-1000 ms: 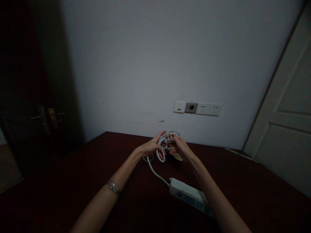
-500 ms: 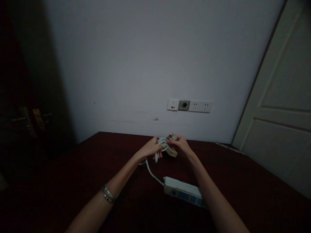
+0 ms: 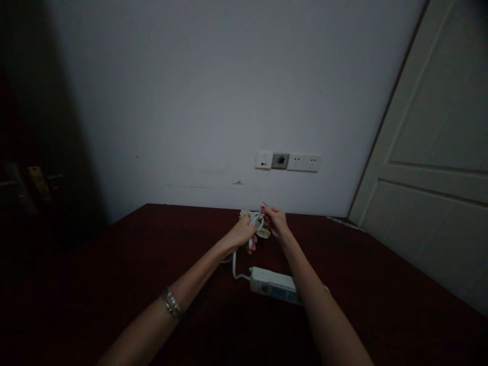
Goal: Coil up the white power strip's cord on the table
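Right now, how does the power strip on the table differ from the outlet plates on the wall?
The power strip lies flat on the dark red table; the outlet plates are fixed upright to the wall. The power strip trails a white cord, bunched between the left hand and right hand; no cord leaves the outlet plates. Both are white.

Both hands [image 3: 261, 229] together, fingers curled, arms outstretched.

A white cable [image 3: 254, 221], coiled into a loose bundle, is held up above the dark red bench [image 3: 114, 284]. One strand hangs from the bundle and curves down to the end of a white power strip [image 3: 271, 285], which lies flat on the bench just below the bundle, its long side slanting rightward.
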`<state>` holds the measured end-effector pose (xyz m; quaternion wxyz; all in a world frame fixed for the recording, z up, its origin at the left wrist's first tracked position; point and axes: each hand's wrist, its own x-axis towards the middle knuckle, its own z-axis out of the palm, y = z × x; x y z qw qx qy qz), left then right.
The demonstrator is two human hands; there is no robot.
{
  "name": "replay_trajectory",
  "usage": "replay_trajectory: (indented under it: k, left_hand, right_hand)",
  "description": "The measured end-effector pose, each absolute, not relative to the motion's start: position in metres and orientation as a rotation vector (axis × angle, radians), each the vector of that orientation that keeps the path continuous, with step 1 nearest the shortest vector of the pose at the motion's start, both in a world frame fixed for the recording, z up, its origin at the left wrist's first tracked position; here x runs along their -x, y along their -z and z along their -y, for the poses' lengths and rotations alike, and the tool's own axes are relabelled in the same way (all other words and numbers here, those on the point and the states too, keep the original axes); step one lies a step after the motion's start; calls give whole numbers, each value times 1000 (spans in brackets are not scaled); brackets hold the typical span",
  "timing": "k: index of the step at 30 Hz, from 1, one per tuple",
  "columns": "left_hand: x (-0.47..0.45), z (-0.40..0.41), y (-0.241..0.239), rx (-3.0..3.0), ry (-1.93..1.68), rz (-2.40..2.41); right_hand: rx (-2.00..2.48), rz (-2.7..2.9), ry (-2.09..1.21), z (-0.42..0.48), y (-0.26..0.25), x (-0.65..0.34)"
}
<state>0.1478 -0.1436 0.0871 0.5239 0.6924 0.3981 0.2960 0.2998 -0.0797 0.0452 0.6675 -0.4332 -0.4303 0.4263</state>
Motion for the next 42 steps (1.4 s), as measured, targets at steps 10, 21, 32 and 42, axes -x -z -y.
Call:
replay_trajectory:
  k: [10,21,32,42]
  left_hand:
    - [-153,143,-81,-1544,-917,-1015]
    - [-125,136,-112,-1444,-765,-738]
    - [-96,107,-110,-1364,-833,-453]
    - [-107,89,-96,-1190,-1013,-626]
  right_hand:
    - [1240,993,-910,56,-51,-279]
    - [1007,1197,-616,93,-117,-281]
    - [811,1244,-438,115,-119,-274]
    - [662,1003,-455,99,-103,-256]
